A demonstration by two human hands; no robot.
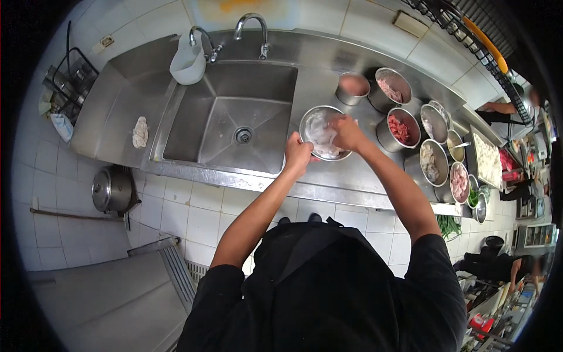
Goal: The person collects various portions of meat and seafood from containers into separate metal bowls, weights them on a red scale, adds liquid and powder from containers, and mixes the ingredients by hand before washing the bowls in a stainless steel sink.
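The step in hand looks like working pale raw meat by hand in a round steel bowl (321,132), which stands on the steel surface (352,170) just right of the sink basin (234,117). The left hand (298,154) closes its grip on the near rim of the bowl, steadying it. The right hand (347,132) reaches in over the right rim with its fingers curled into the whitish pieces; whether they pinch a piece or only press into the mass cannot be told from here.

As a judgement, the next move calls for the left hand to hold the rim firmly so the bowl does not slide on the wet-looking metal, while the right hand turns or lifts the contents without spilling over the edge toward the basin.

To the right, a close cluster of steel pots and bowls crowds the surface: a small pot (353,88) at the far side, a pot of pale meat (392,88), one of red meat (400,129), and more beyond (their contents are too small to tell). These hem in the right elbow. Far behind the basin stand two faucets (252,26), one with a white bag (189,61) hung on it. A crumpled cloth (140,132) lies on the left drainboard, and a lidded pot (111,189) sits on the floor at left.
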